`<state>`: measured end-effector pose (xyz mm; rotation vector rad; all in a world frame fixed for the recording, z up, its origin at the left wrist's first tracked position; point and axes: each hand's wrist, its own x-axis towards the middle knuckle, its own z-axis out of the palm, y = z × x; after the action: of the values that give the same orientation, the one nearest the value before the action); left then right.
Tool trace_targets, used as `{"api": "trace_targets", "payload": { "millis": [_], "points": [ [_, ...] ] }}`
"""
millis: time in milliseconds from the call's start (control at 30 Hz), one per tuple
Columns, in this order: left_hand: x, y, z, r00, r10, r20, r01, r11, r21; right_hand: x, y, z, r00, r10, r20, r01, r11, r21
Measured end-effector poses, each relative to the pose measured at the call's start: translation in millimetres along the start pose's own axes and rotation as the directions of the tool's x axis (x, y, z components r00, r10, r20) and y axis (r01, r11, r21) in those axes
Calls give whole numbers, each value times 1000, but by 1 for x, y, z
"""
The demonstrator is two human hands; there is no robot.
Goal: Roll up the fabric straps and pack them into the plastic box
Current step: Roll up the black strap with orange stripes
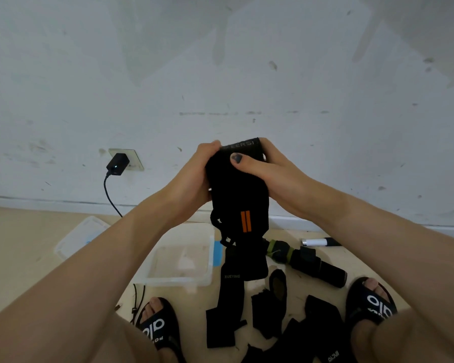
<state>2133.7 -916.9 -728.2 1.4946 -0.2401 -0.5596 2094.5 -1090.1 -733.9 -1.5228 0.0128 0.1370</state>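
Note:
Both hands hold a black fabric strap (240,200) with two orange stripes up in front of the wall. My left hand (194,176) grips its left side. My right hand (268,169) curls round its top right end, thumb across the front. The strap's tail hangs down toward the floor. Below stands the clear plastic box (180,280), open, with nothing visible inside. Several more black straps (228,310) lie loose on the floor between my feet. A rolled black and green strap (309,260) lies to the right.
A clear lid (76,237) lies left of the box. A charger (117,163) sits in a wall socket with its cable running down. A white and black pen-like object (320,242) lies by the wall. My sandalled feet (155,326) flank the straps.

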Motion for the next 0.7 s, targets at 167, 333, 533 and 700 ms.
{"api": "trace_targets", "payload": {
  "millis": [167, 333, 533, 700],
  "points": [
    [2, -2, 4, 997, 6, -74, -5, 1000, 3, 2, 1, -2, 999, -53, -5, 53, 999, 3],
    [3, 1, 3, 996, 45, -77, -44, 999, 16, 0, -1, -9, 994, 78, 76, -85, 992, 98],
    [3, 3, 2, 988, 137, -77, -135, 990, 30, -7, -5, -11, 978, 133, 161, -144, 988, 59],
    [1, -2, 16, 987, 100, -124, -103, 995, -18, 1, 2, -1, 992, 123, 32, -125, 990, 70]
  ]
}}
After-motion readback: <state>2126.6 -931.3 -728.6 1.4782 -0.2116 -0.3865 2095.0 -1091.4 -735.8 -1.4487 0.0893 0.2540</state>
